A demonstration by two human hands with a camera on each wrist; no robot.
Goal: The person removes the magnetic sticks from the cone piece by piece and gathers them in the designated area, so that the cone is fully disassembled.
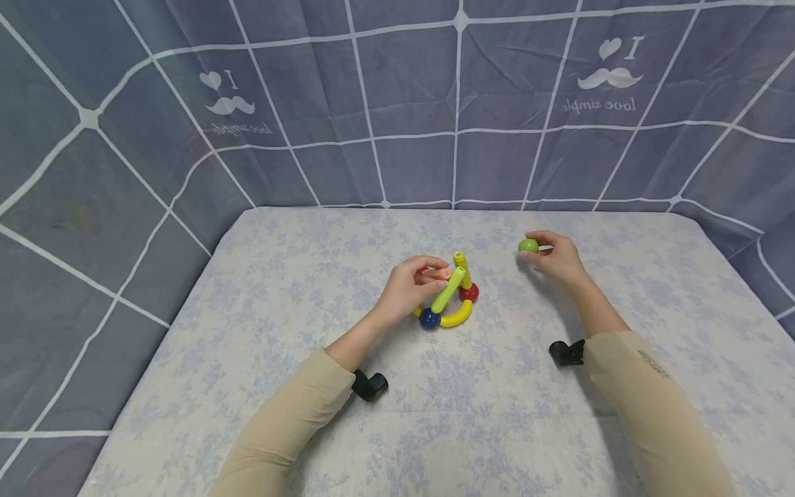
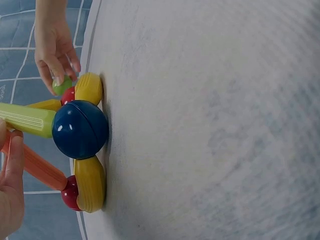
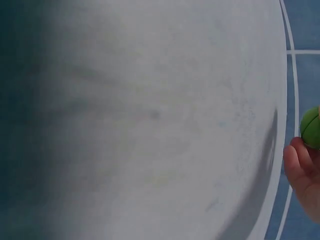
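My left hand (image 1: 404,288) pinches the orange rod (image 1: 437,274) of a small magnetic-stick build, its thumb close against the light green rod (image 1: 448,290). The base is a ring of curved yellow pieces (image 1: 457,316) joined by a blue ball (image 1: 429,318) and red balls (image 1: 469,293). A straight yellow rod (image 1: 463,270) rises from one red ball. The three rods lean inward with their top ends apart. To the right of the build, my right hand (image 1: 562,261) holds a green ball (image 1: 528,246) between thumb and fingers, above the table. The left hand hides part of the ring.
The build stands on a table (image 1: 484,414) with a pale floral cloth. A dark blue curtain (image 1: 410,103) with white lines hangs behind and at the sides. Black wrist-camera mounts (image 1: 370,386) stick out from both sleeves.
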